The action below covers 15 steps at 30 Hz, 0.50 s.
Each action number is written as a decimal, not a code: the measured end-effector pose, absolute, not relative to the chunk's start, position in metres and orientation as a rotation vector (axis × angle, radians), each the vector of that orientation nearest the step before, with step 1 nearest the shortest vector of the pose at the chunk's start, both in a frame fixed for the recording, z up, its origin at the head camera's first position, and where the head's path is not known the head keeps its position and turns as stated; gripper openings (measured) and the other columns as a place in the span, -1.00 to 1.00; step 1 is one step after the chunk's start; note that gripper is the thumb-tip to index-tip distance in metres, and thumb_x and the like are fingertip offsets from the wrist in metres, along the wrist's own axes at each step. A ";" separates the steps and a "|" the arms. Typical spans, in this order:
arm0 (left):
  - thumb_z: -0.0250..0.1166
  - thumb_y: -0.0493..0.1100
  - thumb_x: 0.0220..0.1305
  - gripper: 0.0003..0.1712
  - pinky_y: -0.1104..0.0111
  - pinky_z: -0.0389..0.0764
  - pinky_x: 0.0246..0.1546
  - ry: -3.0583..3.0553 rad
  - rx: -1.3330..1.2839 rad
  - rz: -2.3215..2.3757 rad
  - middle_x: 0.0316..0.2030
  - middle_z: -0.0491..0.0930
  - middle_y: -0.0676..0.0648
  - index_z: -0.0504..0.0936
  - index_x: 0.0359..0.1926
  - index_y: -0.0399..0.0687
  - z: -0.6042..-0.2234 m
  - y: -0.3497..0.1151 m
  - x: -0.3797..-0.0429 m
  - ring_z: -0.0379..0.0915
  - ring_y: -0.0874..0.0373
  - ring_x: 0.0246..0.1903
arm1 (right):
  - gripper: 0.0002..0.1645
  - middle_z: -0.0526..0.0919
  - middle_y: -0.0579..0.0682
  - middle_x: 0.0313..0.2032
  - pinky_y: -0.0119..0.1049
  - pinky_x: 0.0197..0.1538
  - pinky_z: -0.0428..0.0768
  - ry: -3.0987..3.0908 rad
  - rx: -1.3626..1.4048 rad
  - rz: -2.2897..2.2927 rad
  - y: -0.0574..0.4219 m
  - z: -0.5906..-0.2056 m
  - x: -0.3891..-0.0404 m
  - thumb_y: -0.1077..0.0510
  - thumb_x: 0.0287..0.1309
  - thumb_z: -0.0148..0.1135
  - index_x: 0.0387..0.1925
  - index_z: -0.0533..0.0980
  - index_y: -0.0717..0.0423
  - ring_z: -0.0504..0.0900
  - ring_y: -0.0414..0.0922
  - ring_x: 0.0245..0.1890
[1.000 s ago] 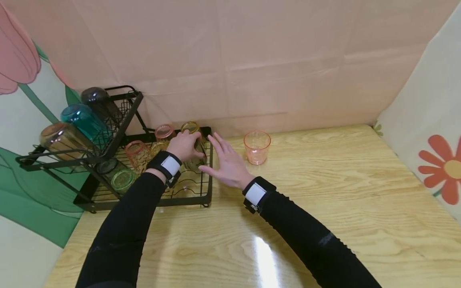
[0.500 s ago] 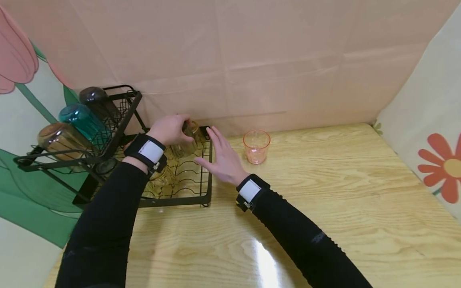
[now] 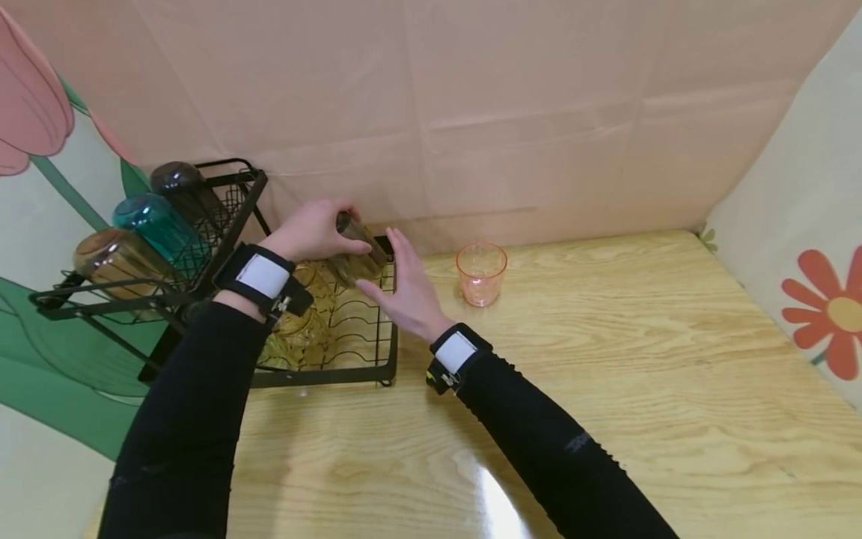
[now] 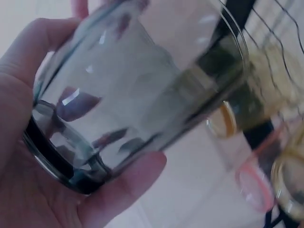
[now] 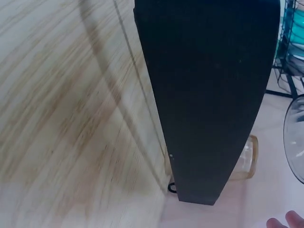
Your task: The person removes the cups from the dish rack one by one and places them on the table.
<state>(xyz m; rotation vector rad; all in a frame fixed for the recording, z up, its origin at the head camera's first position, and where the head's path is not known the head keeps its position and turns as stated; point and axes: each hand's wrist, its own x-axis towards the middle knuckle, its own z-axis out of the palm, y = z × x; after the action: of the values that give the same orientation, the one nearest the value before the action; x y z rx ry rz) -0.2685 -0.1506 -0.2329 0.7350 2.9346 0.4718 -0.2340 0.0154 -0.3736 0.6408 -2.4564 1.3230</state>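
In the head view my left hand (image 3: 313,233) grips a smoky grey drinking glass (image 3: 360,258) over the right end of the black dish rack (image 3: 323,376). The left wrist view shows thumb and fingers curled round the heavy base of that grey glass (image 4: 142,90), its mouth pointing away from the palm. My right hand (image 3: 412,296) is held with straight fingers and thumb spread, close to the glass's right side; whether it touches cannot be told. Only two blurred fingertips of the right hand (image 5: 286,221) enter the right wrist view, below the glass rim (image 5: 294,142).
Amber glasses (image 3: 303,329) stand in the lower rack. Its upper tier carries a brown glass (image 3: 124,262), a teal glass (image 3: 158,224) and a dark glass (image 3: 188,191). A pink glass (image 3: 481,281) stands upright on the wooden table (image 3: 606,337), near the wall (image 3: 539,135).
My left hand has moved left and up, lifting and tilting the grey glass out of the lower rack. The right hand has shifted slightly left, towards the glass.
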 end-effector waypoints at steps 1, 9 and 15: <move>0.42 0.03 0.17 -0.42 0.09 0.45 -0.09 2.913 0.731 0.532 -0.01 0.52 -0.22 0.50 0.08 -0.21 -0.235 -0.151 -0.268 0.44 -0.08 -0.11 | 0.20 -0.18 -0.03 0.52 0.02 0.40 0.04 -2.446 0.634 1.343 0.017 -0.374 -0.234 -0.60 0.13 -0.11 0.54 -0.20 -0.01 -0.10 -0.07 0.47; 0.37 -0.01 0.25 -0.47 0.24 0.52 -0.37 2.707 0.631 1.096 -0.08 0.50 -0.19 0.48 0.15 -0.13 -0.250 -0.144 -0.259 0.44 0.01 -0.30 | 0.27 -0.03 0.03 0.49 0.12 0.31 0.20 -2.259 0.590 1.561 0.028 -0.368 -0.228 -0.68 0.02 -0.11 0.53 -0.19 -0.08 0.11 0.02 0.41; 0.30 -0.17 0.31 -0.54 0.32 0.60 -0.35 2.463 0.556 1.548 -0.02 0.44 -0.19 0.44 0.18 -0.19 -0.268 -0.134 -0.247 0.44 0.05 -0.19 | 0.31 0.01 0.09 0.47 0.17 0.19 0.36 -2.120 0.581 1.677 0.031 -0.355 -0.221 -0.72 -0.05 -0.11 0.52 -0.22 -0.13 0.25 0.11 0.33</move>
<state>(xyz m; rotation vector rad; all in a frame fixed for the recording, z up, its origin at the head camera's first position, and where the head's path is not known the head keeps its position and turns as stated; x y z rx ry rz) -0.2471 -0.1344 -0.2684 0.5557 2.4627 1.5481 -0.2208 0.0310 -0.3553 0.5806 -2.1205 1.6773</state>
